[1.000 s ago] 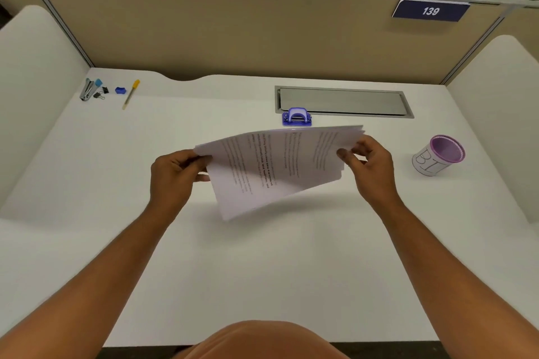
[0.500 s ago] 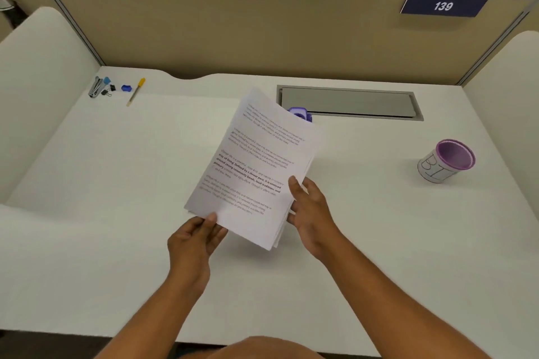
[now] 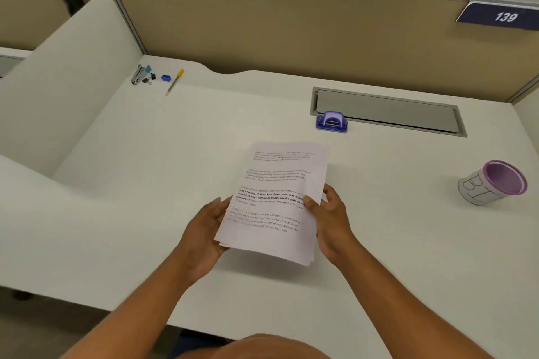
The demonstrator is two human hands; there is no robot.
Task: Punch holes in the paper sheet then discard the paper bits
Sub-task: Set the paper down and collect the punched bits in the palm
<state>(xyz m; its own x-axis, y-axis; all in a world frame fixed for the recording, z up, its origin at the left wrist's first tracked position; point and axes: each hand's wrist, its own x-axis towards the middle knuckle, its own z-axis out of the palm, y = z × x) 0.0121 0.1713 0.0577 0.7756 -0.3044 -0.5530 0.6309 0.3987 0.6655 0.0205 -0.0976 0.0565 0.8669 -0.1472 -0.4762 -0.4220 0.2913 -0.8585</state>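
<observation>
**Paper stack in both hands, punch not yet reached**

Paper sheets (image 3: 277,201), printed and several deep, sit between my hands just above the white desk (image 3: 175,183), short of the blue hole punch (image 3: 332,122) that stands beyond their far edge beside the grey cable tray (image 3: 388,111). My left hand (image 3: 204,230) cups the left edge with fingers curled underneath; my right hand (image 3: 329,213) pinches the right edge, thumb on top of the print.

The lower right corner is fanned, so I judge the sheets are not squared. If I feed them into the punch like this, the holes could land unevenly, or a thick stack could jam it. Emptying the bits into the purple-rimmed cup (image 3: 493,183) at the right could scatter them, as it stands well apart from the punch.

My left fingers are hidden under the paper. The print is too blurred to read, and I cannot count the sheets.
</observation>
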